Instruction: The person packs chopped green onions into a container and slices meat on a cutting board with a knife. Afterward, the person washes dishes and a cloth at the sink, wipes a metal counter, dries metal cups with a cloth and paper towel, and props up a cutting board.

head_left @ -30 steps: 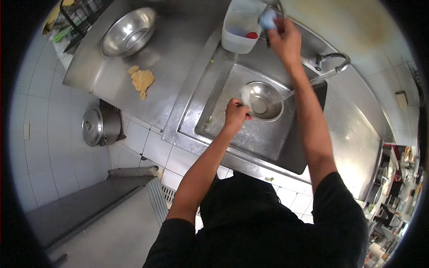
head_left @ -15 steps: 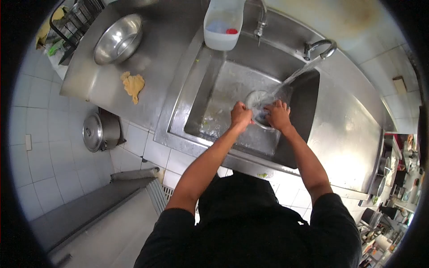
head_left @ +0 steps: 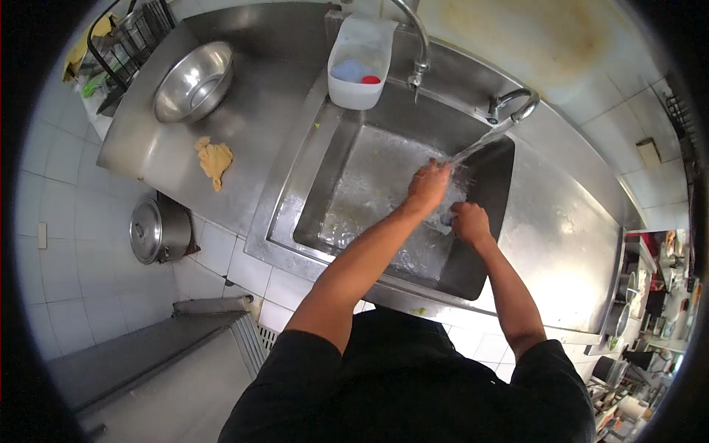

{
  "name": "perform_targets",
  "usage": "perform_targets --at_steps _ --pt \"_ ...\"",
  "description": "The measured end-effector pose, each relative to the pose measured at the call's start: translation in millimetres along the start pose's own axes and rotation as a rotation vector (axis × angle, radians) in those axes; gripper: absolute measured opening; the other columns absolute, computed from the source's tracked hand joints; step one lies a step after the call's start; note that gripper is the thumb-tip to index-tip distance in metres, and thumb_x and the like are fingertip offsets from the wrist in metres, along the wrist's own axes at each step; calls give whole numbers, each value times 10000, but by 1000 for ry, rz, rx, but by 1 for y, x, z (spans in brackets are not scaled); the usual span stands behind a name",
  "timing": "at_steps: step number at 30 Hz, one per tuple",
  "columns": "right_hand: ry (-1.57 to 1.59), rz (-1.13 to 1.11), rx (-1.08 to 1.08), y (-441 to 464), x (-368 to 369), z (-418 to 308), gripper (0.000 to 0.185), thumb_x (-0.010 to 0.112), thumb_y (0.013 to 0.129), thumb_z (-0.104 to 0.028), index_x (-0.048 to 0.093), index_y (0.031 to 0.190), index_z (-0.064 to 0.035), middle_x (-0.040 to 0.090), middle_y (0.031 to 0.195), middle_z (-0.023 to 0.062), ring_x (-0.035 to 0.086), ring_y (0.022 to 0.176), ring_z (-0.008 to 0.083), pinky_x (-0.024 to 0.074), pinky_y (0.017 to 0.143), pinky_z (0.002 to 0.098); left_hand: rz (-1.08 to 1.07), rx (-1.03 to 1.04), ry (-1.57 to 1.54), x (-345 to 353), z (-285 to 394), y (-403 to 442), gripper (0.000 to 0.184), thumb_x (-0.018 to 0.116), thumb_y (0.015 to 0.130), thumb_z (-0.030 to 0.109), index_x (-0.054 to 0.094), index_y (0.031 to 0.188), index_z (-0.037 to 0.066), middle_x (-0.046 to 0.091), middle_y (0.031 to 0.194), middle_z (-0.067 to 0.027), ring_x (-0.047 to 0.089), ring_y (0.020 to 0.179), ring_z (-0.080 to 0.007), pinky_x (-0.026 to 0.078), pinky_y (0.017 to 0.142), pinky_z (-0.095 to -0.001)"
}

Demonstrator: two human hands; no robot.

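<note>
My left hand [head_left: 430,183] is over the sink [head_left: 347,199], where the stream from the tap reaches it. Its fingers are curled, and what they hold, if anything, is hidden. To its lower right, my right hand [head_left: 470,223] is closed on a small bluish scrubbing pad [head_left: 447,219], which shows at the fingertips. Running water [head_left: 480,145] falls from the curved tap [head_left: 526,111] and splashes around the left hand. The sink floor is wet, with small bits of debris.
A white plastic container [head_left: 358,92] with blue and red things stands at the sink's back left. On the left counter are a steel bowl [head_left: 193,85] and a tan cloth [head_left: 214,161]. A lidded pot [head_left: 159,230] sits lower left. Another tap [head_left: 419,63] hangs above the sink.
My left hand has moved up and right into the stream. My right hand has drawn away from it, slightly downward. The round pale dish between them no longer shows. The view has shifted a little.
</note>
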State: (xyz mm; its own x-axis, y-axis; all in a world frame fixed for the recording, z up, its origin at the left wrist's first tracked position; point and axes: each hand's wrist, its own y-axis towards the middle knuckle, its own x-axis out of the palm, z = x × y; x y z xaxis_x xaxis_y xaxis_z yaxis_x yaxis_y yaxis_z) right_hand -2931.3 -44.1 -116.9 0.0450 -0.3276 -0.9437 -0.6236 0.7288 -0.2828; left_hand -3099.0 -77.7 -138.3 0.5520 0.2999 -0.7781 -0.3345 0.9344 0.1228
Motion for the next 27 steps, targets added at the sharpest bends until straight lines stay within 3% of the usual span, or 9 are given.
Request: perform_targets --at_steps 4,6,9,13,16,18,21,24,27 --pt "194 241 -68 -37 -72 -57 262 665 743 -116 641 995 -48 687 899 219 660 859 421 524 789 499 45 -135 -120 13 -60 -4 284 620 771 18 565 1048 -11 621 1052 -224 668 929 -366 577 729 -470" --pt "382 414 -212 -20 -96 -91 257 687 751 -144 615 968 -26 676 874 227 641 849 449 511 752 506 -101 -686 -774 -4 -77 -26 262 604 781 -38 530 1031 -20 604 1037 -190 662 890 -350 594 658 -470" --pt "462 553 -328 40 -141 -148 320 691 746 -183 639 1032 -49 675 884 222 635 883 438 509 775 494 -53 -986 -1203 -9 -90 -65 198 627 816 -45 493 954 2 572 924 -138 631 822 -290 606 691 -432" --pt "520 753 -342 145 -173 -195 323 682 762 -277 704 1008 -69 705 951 173 676 915 366 524 809 448 -58 -1024 -1405 -2 -91 -89 247 609 792 -71 489 999 -9 591 926 -171 657 774 -308 603 624 -451" --pt "563 771 -377 178 -178 -197 335 677 806 -181 677 1079 13 678 977 245 671 864 382 537 778 445 -108 -978 -1337 -21 -70 -87 183 627 829 -40 502 956 3 578 973 -134 633 845 -287 608 718 -447" --pt "552 734 -315 148 -170 -174 322 664 790 -297 730 1018 -79 716 958 161 693 888 336 534 799 411 -119 -783 -1039 -23 -64 -77 203 639 803 -38 522 964 7 595 993 -142 646 844 -303 598 731 -442" --pt "717 529 -174 110 -121 -100 217 678 805 -152 745 967 -24 735 816 107 690 729 149 534 703 301 -24 -268 -351 -32 -43 -56 283 650 759 -32 558 1023 12 614 1025 -170 663 857 -340 578 756 -442" --pt "922 309 -3 101 -65 -23 171 681 772 -194 752 790 -40 713 741 147 713 715 303 540 695 375 -20 -37 82 -63 -19 -51 389 648 737 -20 574 1117 17 615 1045 -207 660 886 -390 553 783 -454" --pt "282 230 256 132 25 7 204 673 799 -184 705 907 -13 703 911 198 700 892 350 543 789 425 -41 -80 208 -87 -33 -59 422 614 767 -20 571 1183 36 608 1081 -206 640 940 -425 532 810 -478"
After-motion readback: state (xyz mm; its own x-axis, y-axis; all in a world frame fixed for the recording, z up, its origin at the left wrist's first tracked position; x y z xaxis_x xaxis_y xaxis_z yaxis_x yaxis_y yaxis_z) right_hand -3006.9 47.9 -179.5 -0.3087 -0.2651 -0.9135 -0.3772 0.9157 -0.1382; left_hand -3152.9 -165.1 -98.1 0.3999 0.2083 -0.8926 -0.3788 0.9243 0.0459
